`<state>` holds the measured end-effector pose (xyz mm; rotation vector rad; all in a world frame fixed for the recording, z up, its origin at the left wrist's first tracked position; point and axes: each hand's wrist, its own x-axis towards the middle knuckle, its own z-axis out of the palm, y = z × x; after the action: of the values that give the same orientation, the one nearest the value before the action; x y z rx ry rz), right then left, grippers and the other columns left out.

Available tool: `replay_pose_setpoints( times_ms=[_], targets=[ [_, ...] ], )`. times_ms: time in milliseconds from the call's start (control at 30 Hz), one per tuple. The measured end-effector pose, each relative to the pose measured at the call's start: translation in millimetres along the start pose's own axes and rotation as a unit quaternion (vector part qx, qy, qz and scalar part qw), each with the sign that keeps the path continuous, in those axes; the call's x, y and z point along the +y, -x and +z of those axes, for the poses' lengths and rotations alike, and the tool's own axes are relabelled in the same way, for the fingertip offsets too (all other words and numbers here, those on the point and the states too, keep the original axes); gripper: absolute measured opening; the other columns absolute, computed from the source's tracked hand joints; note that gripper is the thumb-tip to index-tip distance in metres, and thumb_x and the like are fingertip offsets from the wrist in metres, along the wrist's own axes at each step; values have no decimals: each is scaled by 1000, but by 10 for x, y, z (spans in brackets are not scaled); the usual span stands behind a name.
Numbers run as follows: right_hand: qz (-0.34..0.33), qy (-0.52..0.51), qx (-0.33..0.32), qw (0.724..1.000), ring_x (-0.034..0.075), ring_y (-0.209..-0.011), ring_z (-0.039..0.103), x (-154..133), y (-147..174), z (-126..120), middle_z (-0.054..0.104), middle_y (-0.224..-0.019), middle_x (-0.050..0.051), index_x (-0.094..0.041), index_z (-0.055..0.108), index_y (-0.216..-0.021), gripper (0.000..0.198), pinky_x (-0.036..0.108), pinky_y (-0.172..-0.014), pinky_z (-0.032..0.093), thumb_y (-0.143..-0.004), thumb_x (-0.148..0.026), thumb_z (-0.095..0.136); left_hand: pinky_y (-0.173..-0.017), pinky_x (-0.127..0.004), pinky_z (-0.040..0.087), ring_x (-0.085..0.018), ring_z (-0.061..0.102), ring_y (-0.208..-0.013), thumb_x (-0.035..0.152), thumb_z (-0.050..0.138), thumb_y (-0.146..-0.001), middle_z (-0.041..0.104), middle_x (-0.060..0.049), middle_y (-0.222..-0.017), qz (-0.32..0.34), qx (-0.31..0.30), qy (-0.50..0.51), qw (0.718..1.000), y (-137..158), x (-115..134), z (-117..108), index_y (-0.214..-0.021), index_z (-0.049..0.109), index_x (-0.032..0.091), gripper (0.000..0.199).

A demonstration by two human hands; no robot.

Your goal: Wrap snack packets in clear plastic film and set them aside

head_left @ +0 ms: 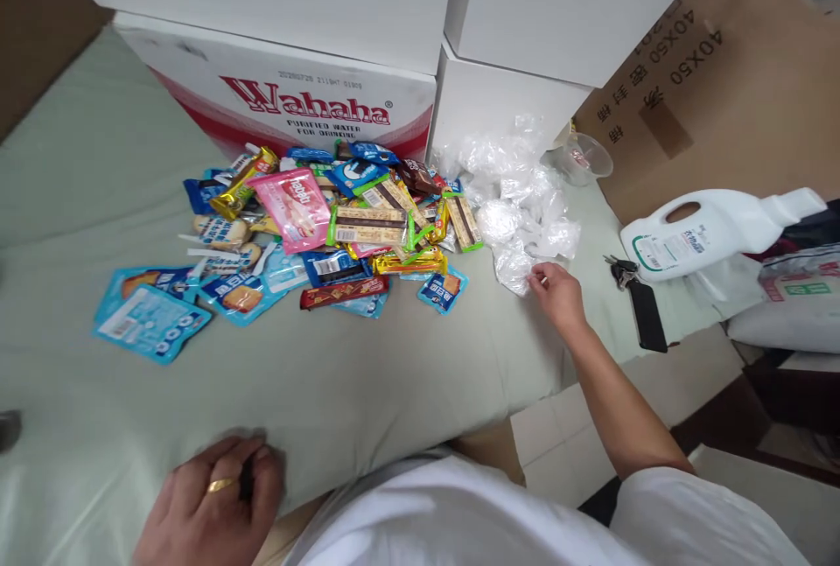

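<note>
The right hand (557,293) is at the near edge of the crumpled clear plastic bags (502,220), its grip drawn together there, though I cannot tell whether it pinches any film. Those bags lie on the pale green sheet (420,373), right of a heap of wrapped snacks (371,227) and near the Wahaha carton (308,107). The left hand (210,500) is at the near left, fingers curled; whether its grip holds anything I cannot tell.

Crinkled, glossy plastic bags (500,220), shiny snack wrappers (295,209), matt cloth sheet (407,378), dull cardboard (754,102)
</note>
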<state>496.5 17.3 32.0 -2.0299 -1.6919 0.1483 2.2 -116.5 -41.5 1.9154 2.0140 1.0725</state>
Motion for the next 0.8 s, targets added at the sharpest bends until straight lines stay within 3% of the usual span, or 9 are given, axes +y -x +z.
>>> replay_pose_setpoints(
  times_ms=[100,167,233,333,400,533,600,700,800],
  targets=[
    [-17,-64,19,998,16,-68,56,-85,104,-70,67,-88,4,-22,74,-92,25,33,-71,47,-94,-43,63,-73,-38,52,-24,69,-80,36,63,-87,74,-3,-89,24,-52,4,998,-85,120,-113,-90,70,30,10],
    [-12,-149,33,988,15,-69,55,-152,194,-156,67,-91,3,-23,76,-96,22,32,-69,47,-92,-43,68,-69,-35,53,-21,69,-75,39,60,-89,73,1,-86,-11,-88,62,994,-178,233,-153,-92,68,32,11],
    [35,-261,35,964,13,-66,51,-214,266,-193,66,-91,2,-24,77,-99,22,30,-63,44,-88,-44,74,-65,-32,52,-19,67,-70,41,60,-89,72,1,-83,-55,-138,130,980,-298,400,-121,-90,67,30,13],
    [118,-394,39,911,10,-59,45,-315,328,-114,64,-84,0,-24,77,-97,25,28,-55,38,-80,-42,81,-61,-29,50,-18,63,-68,49,57,-91,70,-1,-79,-132,-241,249,929,-517,776,75,-89,67,24,27],
    [123,-431,27,894,10,-59,46,-414,364,-16,63,-83,-1,-25,77,-95,23,28,-56,38,-79,-41,82,-57,-27,47,-16,60,-64,56,58,-90,66,-1,-76,-170,-308,335,874,-671,1087,280,-98,66,22,36],
    [41,-410,-33,911,11,-64,51,-687,499,100,65,-90,1,-27,80,-95,15,28,-59,43,-85,-37,77,-47,-23,37,-14,60,-64,64,64,-83,67,-3,-90,-194,-403,474,758,-943,1669,758,-118,62,19,57],
    [1,-369,-53,928,14,-72,56,-788,597,86,66,-91,2,-27,81,-96,13,29,-63,46,-89,-35,73,-45,-21,31,-10,50,-53,60,72,-77,60,2,-71,-193,-416,518,722,-1035,1868,983,-97,65,18,48],
    [-5,-315,-13,949,16,-81,60,-781,758,13,67,-95,4,-26,81,-97,14,30,-70,48,-92,-35,70,-44,-21,22,-6,34,-46,52,76,-74,41,8,-53,-208,-389,554,706,-1117,2055,1241,-67,52,19,41],
    [79,-326,100,937,14,-73,56,-599,902,-54,66,-92,3,-24,77,-97,18,31,-68,47,-90,-39,72,-44,-20,20,-5,33,-44,47,72,-81,37,9,-51,-222,-366,574,698,-1210,2216,1397,-66,44,21,41]
  ],
)
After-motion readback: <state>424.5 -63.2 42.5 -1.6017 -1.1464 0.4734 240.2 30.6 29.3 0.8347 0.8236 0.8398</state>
